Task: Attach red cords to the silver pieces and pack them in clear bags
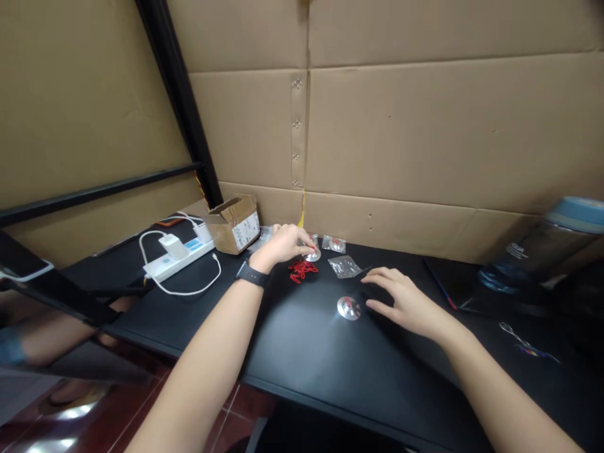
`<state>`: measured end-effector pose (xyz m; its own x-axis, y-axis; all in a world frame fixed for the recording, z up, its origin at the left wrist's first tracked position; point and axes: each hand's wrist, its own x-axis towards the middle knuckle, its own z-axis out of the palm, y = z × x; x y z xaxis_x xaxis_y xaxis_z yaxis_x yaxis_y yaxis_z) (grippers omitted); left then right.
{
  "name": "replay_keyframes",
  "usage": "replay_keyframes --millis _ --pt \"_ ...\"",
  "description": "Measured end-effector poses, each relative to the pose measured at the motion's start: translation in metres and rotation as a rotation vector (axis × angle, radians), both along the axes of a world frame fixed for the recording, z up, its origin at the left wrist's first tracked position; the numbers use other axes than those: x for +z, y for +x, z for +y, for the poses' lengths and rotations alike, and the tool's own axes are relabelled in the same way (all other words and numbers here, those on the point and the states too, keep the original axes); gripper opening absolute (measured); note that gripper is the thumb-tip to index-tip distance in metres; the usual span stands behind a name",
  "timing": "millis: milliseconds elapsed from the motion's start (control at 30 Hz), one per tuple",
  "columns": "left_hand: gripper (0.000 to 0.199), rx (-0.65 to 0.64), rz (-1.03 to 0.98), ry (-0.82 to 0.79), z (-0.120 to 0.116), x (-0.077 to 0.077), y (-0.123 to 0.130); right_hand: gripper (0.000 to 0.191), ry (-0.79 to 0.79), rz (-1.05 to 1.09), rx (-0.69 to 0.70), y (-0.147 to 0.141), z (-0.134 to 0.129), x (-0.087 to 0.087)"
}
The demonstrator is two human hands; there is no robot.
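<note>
My left hand (285, 242), with a dark band on its wrist, reaches to the back of the black table. Its thumb and fingers close on the red middle of a shiny round metal disc (313, 255). Just below that hand lies a tangle of red cord (302, 270). A second shiny metal disc (348, 307) with red at its centre lies flat nearer the front. To the right of it, my right hand (401, 299) hovers with fingers apart, holding nothing. Between the hands is a crinkled clear plastic bag (344, 267).
Behind is another bagged disc (335, 243). At left stand an open cardboard box (233, 223) and a white power strip (182, 257) with cables. A bottle (542, 245), a pen (441, 286) and a small trinket (523, 343) are at right. Cardboard walls (425, 138) enclose the table (302, 358).
</note>
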<state>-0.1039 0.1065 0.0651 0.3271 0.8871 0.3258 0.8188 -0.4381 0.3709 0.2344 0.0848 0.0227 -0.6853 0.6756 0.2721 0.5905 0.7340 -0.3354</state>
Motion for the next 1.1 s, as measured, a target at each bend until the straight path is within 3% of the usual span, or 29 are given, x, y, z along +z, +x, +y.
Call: replay_keyframes --millis 100,267,500,667,867,1000,1100 --pt "0.009 0.051 0.059 0.019 -0.007 0.006 0.007 0.043 -0.125 0.016 0.093 -0.02 -0.013 -0.001" --pt "0.012 -0.016 0.097 0.071 -0.013 0.009 0.018 0.022 -0.209 0.048 0.186 -0.038 -0.019 -0.008" --pt "0.015 -0.205 0.094 0.157 -0.017 -0.006 0.041 0.015 -0.12 0.039 0.108 -0.047 -0.037 -0.009" --pt "0.016 -0.22 0.028 0.256 -0.011 -0.016 0.051 0.015 -0.043 -0.027 0.052 -0.042 -0.03 -0.01" --pt "0.017 -0.206 -0.015 0.301 -0.018 -0.012 0.06 0.012 0.022 -0.124 -0.028 -0.033 -0.027 -0.005" --pt "0.016 -0.235 -0.006 0.316 -0.023 -0.013 0.069 0.007 0.037 -0.038 -0.041 -0.03 -0.027 -0.003" --pt "0.013 -0.279 0.029 0.315 -0.026 -0.015 0.074 0.01 0.05 0.169 -0.091 -0.025 -0.022 0.003"
